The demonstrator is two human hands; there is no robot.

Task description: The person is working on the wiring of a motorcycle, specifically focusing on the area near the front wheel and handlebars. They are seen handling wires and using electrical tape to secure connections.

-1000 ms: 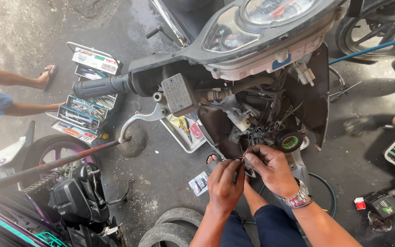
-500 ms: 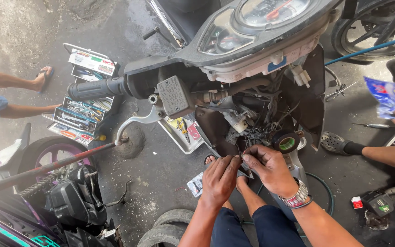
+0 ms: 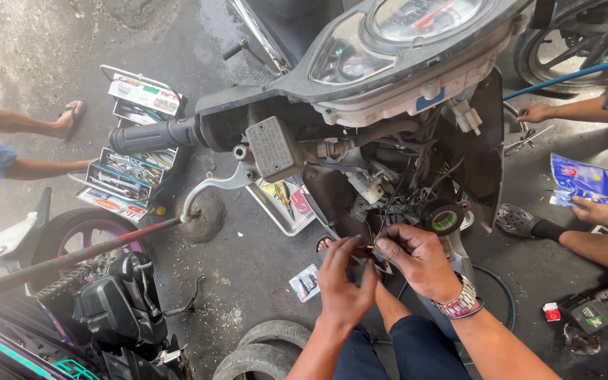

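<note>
While both hands met under the scooter's headstock, the left hand [image 3: 343,281] and right hand [image 3: 416,257] pinched thin wires [image 3: 378,246] between fingertips, a tape roll [image 3: 445,221] just right. Since earlier, both hands sat slightly lower; another person's blue packet [image 3: 599,184] lay lower.

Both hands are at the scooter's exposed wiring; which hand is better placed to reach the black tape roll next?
Right hand, likely: the black tape roll hangs just above its knuckles. The left hand sits lower on the far side, fingertips pinching the wires.
</note>
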